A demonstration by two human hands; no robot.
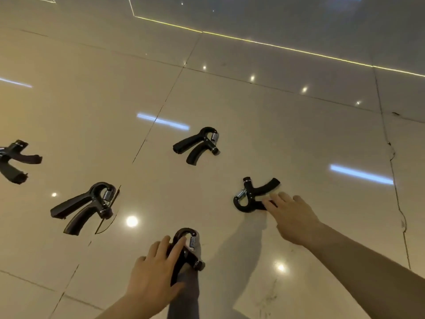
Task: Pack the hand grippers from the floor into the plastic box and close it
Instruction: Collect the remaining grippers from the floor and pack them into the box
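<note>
Lying on glossy tiled floor [230,100]: five black spring-coiled hand grippers [198,143]; left hand [154,272] curling round one at 6 o'clock [187,252], right hand [292,217], fingers straight, touching another at 3 o'clock [250,195]

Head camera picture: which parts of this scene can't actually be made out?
- Far-left hand gripper: cut off by the left edge of the head view.
- Nearest hand gripper: handles hidden under the left hand.
- Right-side hand gripper: one handle's end covered by the right hand's fingers.
- Plastic box: outside the frame entirely.
- Small markings on the grippers: too small and soft to read.
</note>
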